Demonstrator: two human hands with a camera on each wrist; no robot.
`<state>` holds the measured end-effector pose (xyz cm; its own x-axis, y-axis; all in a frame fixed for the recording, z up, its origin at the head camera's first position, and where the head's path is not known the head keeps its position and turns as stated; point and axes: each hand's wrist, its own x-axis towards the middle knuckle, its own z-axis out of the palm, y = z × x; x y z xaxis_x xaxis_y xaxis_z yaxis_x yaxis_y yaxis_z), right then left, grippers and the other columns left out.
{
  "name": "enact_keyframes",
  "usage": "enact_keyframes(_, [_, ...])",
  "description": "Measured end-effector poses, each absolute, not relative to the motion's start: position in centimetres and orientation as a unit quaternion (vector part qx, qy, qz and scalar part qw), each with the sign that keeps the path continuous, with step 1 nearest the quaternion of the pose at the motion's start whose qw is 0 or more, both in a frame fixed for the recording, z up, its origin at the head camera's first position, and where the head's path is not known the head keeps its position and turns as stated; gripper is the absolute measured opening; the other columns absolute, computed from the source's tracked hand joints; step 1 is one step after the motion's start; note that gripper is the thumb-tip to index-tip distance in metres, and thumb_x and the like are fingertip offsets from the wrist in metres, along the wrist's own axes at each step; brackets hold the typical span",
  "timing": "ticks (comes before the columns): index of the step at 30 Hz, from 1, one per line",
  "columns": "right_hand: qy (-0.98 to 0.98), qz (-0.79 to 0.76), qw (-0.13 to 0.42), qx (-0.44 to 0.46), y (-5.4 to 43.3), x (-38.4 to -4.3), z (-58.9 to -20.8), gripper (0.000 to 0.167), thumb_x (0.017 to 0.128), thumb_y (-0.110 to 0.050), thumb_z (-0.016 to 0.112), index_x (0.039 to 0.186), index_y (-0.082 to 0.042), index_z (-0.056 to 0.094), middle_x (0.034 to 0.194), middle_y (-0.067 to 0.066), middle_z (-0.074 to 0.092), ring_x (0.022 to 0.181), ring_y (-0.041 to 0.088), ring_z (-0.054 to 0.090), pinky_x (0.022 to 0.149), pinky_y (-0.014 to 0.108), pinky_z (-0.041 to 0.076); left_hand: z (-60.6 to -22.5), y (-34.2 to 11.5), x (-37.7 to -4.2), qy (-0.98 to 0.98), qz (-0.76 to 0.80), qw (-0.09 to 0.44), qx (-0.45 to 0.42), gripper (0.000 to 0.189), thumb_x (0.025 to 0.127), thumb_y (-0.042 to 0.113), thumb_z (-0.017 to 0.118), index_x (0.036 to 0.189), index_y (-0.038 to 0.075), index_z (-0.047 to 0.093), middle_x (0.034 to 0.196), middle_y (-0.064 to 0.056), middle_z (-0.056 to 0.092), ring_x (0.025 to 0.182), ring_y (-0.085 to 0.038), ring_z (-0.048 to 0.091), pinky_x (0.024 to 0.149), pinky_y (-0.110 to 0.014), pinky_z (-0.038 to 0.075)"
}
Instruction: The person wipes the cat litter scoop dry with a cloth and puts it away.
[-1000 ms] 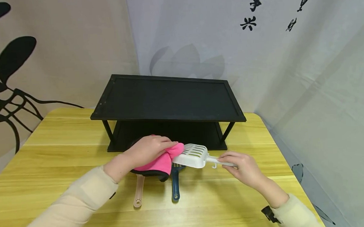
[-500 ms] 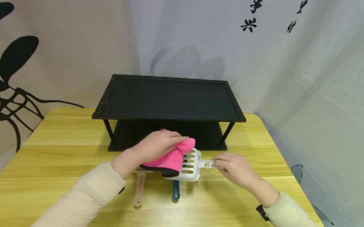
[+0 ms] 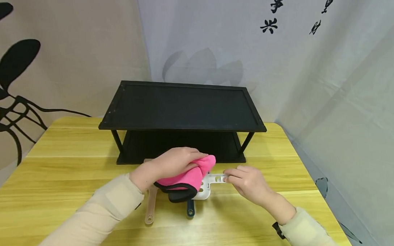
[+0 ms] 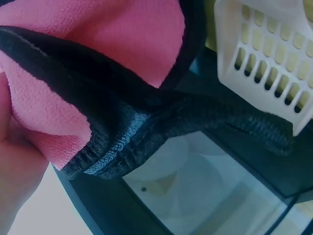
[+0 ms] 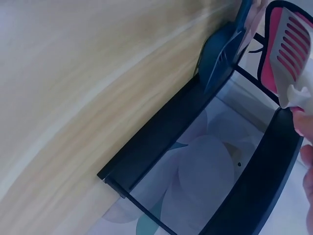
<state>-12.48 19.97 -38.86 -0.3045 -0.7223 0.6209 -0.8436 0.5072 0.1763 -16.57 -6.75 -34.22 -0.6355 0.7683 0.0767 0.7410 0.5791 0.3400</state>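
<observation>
One left hand (image 3: 172,163) grips a pink, black-edged cloth (image 3: 190,179) over a white slotted litter scoop (image 3: 203,192), whose handle (image 3: 217,178) the right hand (image 3: 251,183) pinches, above a table (image 3: 227,230) bearing a navy scoop (image 3: 190,209) and a beige scoop (image 3: 150,208) before a black two-tier shelf (image 3: 183,105)

In front of me I have a yellow wood-grain table (image 3: 246,222) with rounded far corners. A black, rectangular two-tier rack (image 3: 183,105) stands toward its back. On my side of the rack lie a pale pink scoop (image 3: 150,206) and, to its right, a dark blue slotted scoop (image 3: 190,210), both handles pointing toward me, apart from each other.
</observation>
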Motion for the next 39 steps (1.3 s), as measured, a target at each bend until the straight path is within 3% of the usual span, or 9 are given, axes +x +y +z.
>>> enact_keyframes(6, [-0.801,0.095,0.341,0.483,20.5,-12.4,-38.6,0.039,0.101,-0.023,0.041,0.074,-0.014,0.069,0.085,-0.002,0.072,0.061,0.011,0.056,0.054,0.018,0.047,-34.3,-7.8,-16.7,0.89,0.195,0.046,0.409,0.04,0.092,0.02,0.059,0.132,0.019,0.055,0.112,0.001,0.063,0.099,-0.014,0.059,0.09,-0.031,0.051])
enact_keyframes(21, [-0.821,0.216,0.306,0.431,23.3,-11.7,-36.6,0.035,0.095,-0.033,0.049,0.077,-0.011,0.07,0.085,0.006,0.071,0.064,0.015,0.059,0.054,0.014,0.044,-34.2,-12.6,-17.7,0.907,0.212,0.001,0.365,0.04,0.09,0.019,0.062,0.13,0.018,0.057,0.117,-0.002,0.063,0.106,-0.018,0.06,0.093,-0.038,0.05])
enact_keyframes(25, [-0.835,0.289,0.262,0.388,23.6,-11.6,-35.3,0.008,0.081,-0.015,0.071,0.076,-0.009,0.069,0.086,0.01,0.071,0.074,0.016,0.064,0.065,0.009,0.049,-34.0,-14.3,-17.7,0.912,0.208,-0.015,0.353,0.042,0.09,0.019,0.062,0.131,0.018,0.056,0.117,-0.003,0.064,0.107,-0.02,0.06,0.093,-0.041,0.05])
enact_keyframes(29, [-0.856,0.372,0.181,0.309,23.7,-11.7,-34.1,0.022,0.066,0.012,0.075,0.078,-0.005,0.068,0.088,0.015,0.07,0.074,0.004,0.061,0.062,0.01,0.05,-33.8,-15.8,-17.2,0.915,0.202,-0.029,0.347,0.044,0.09,0.017,0.062,0.133,0.017,0.054,0.117,-0.004,0.064,0.108,-0.023,0.061,0.092,-0.043,0.05])
enact_keyframes(34, [-0.875,0.445,0.08,0.176,23.6,-12.5,-32.5,0.008,0.079,-0.001,0.071,0.086,0.0,0.066,0.074,0.004,0.063,0.055,0.004,0.043,0.047,0.021,0.038,-33.7,-17.4,-16.7,0.923,0.195,-0.034,0.331,0.045,0.088,0.014,0.063,0.133,0.015,0.054,0.119,-0.009,0.063,0.11,-0.028,0.06,0.09,-0.046,0.05])
enact_keyframes(39, [-0.862,0.499,0.018,0.088,23.1,-13.8,-31.5,0.019,0.086,-0.013,0.067,0.092,0.003,0.061,0.068,-0.011,0.058,0.053,0.007,0.042,0.045,0.024,0.036,-33.8,-18.7,-16.3,0.927,0.192,-0.029,0.32,0.046,0.088,0.013,0.064,0.132,0.012,0.053,0.12,-0.011,0.062,0.11,-0.031,0.059,0.091,-0.048,0.05])
